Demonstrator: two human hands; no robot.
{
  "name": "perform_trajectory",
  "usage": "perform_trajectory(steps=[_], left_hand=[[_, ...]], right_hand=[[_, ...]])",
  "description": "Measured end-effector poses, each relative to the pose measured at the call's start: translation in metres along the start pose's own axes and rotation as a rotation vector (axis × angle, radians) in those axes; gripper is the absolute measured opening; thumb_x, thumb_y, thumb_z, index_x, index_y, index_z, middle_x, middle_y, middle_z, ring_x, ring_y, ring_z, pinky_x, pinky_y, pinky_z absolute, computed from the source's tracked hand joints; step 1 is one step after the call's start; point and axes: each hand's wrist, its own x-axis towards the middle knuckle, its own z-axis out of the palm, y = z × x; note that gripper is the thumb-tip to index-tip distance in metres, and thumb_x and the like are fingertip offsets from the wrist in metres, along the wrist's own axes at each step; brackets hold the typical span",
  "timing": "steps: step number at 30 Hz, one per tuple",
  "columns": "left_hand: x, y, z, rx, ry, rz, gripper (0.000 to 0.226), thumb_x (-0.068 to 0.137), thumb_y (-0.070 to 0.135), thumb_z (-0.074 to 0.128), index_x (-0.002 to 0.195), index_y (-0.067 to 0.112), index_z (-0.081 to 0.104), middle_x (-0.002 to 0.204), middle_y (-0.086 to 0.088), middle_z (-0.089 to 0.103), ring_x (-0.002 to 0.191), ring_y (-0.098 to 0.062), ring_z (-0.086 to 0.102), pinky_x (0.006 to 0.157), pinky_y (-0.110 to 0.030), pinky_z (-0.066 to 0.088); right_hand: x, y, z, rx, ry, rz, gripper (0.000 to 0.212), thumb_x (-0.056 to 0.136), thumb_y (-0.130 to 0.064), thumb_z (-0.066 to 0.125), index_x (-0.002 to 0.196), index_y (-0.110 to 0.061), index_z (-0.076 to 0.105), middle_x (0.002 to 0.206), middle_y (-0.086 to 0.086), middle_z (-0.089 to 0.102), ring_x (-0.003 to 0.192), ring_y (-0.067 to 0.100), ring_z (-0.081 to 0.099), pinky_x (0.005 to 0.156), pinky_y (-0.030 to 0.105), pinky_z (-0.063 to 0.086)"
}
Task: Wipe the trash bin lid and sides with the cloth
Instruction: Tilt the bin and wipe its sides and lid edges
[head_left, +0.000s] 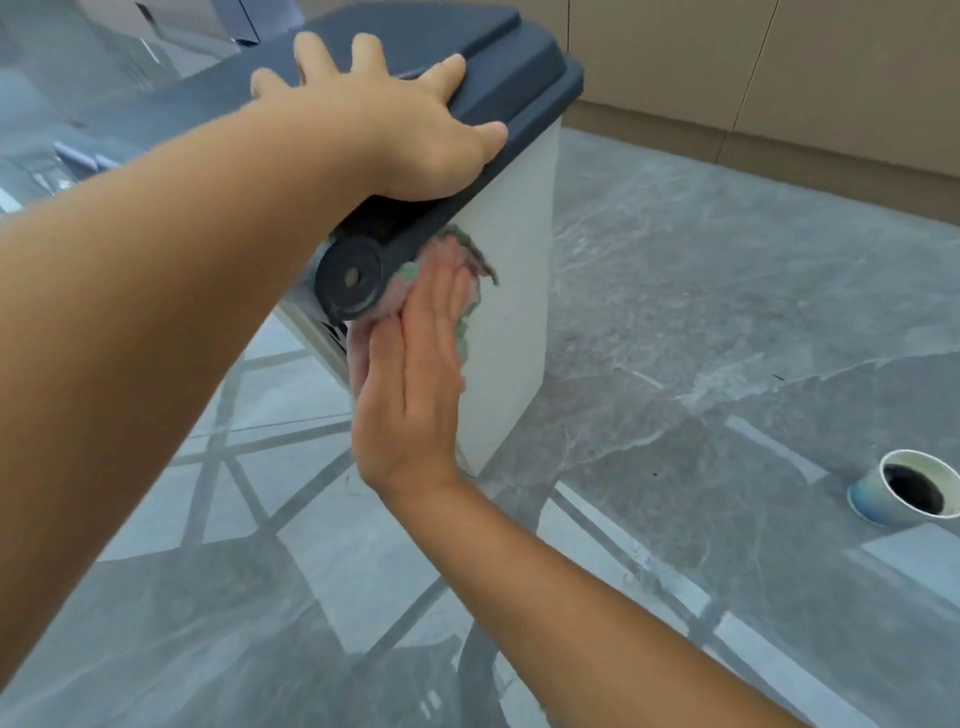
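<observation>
The trash bin (511, 291) has pale grey-white sides and a dark grey lid (488, 57); it is tipped over toward me on the floor. My left hand (395, 119) lies spread flat across the near corner of the lid, thumb hooked over its edge. My right hand (415, 374) presses a pink and green cloth (457, 260) flat against the bin's white side, just below the lid and beside the round dark hinge knob (350, 280). Most of the cloth is hidden under my palm and fingers.
The floor is glossy grey marble tile (727, 322) with window reflections. A paper cup (906, 488) stands on the floor at the right. Beige cabinet fronts (779, 67) run along the back. Metal fixtures show blurred at the upper left.
</observation>
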Motion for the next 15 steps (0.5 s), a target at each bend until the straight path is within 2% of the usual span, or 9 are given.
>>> perform_trajectory(steps=[2, 4, 6, 10, 12, 13, 15], left_hand=[[0.002, -0.01, 0.003, 0.01, 0.03, 0.045, 0.081, 0.069, 0.094, 0.011, 0.144, 0.066, 0.003, 0.158, -0.007, 0.023, 0.143, -0.049, 0.013, 0.109, -0.068, 0.016], [0.005, -0.018, 0.006, -0.008, 0.06, 0.077, 0.079, 0.068, 0.094, 0.011, 0.142, 0.069, 0.005, 0.157, -0.003, 0.025, 0.142, -0.049, 0.016, 0.111, -0.067, 0.016], [0.008, -0.022, 0.01, -0.031, 0.078, 0.085, 0.076, 0.07, 0.092, 0.013, 0.142, 0.069, 0.007, 0.157, 0.0, 0.026, 0.141, -0.048, 0.018, 0.111, -0.066, 0.016], [0.015, -0.015, 0.012, -0.057, 0.085, 0.074, 0.076, 0.073, 0.089, 0.017, 0.145, 0.066, 0.009, 0.159, 0.001, 0.026, 0.138, -0.05, 0.022, 0.111, -0.067, 0.017], [0.019, -0.013, 0.011, -0.056, 0.083, 0.065, 0.077, 0.073, 0.089, 0.017, 0.146, 0.065, 0.009, 0.16, 0.001, 0.025, 0.137, -0.052, 0.024, 0.111, -0.069, 0.017], [0.019, -0.012, 0.011, -0.053, 0.079, 0.063, 0.077, 0.074, 0.088, 0.017, 0.146, 0.065, 0.009, 0.16, 0.0, 0.024, 0.137, -0.052, 0.023, 0.111, -0.069, 0.016], [0.02, -0.011, 0.01, -0.05, 0.072, 0.055, 0.075, 0.075, 0.087, 0.018, 0.146, 0.065, 0.009, 0.16, 0.0, 0.025, 0.14, -0.05, 0.02, 0.112, -0.068, 0.015]], right_hand=[[0.033, 0.005, -0.006, 0.019, 0.078, -0.031, 0.061, 0.104, -0.019, 0.023, 0.163, -0.013, 0.005, 0.174, 0.002, 0.008, 0.165, 0.02, -0.005, 0.134, 0.029, -0.006], [0.059, 0.021, -0.016, -0.014, 0.091, -0.103, 0.065, 0.102, -0.021, 0.021, 0.16, 0.007, 0.018, 0.172, 0.025, 0.017, 0.164, 0.04, 0.009, 0.135, 0.05, 0.004], [0.076, 0.042, -0.025, -0.102, 0.057, -0.163, 0.066, 0.101, -0.021, 0.021, 0.156, 0.014, 0.023, 0.167, 0.035, 0.023, 0.16, 0.051, 0.016, 0.131, 0.063, 0.012], [0.105, 0.06, -0.033, -0.208, 0.05, -0.24, 0.068, 0.103, -0.027, 0.022, 0.16, 0.01, 0.021, 0.17, 0.032, 0.02, 0.162, 0.046, 0.011, 0.13, 0.063, 0.011], [0.113, 0.065, -0.034, -0.227, 0.061, -0.241, 0.073, 0.107, -0.039, 0.025, 0.161, 0.01, 0.018, 0.171, 0.031, 0.017, 0.163, 0.044, 0.009, 0.131, 0.061, 0.011], [0.116, 0.068, -0.034, -0.229, 0.07, -0.244, 0.078, 0.108, -0.047, 0.02, 0.16, 0.011, 0.018, 0.171, 0.032, 0.017, 0.163, 0.045, 0.01, 0.131, 0.061, 0.011], [0.12, 0.072, -0.036, -0.207, 0.085, -0.246, 0.077, 0.109, -0.045, 0.016, 0.159, 0.013, 0.02, 0.17, 0.033, 0.02, 0.162, 0.046, 0.013, 0.132, 0.06, 0.013]])
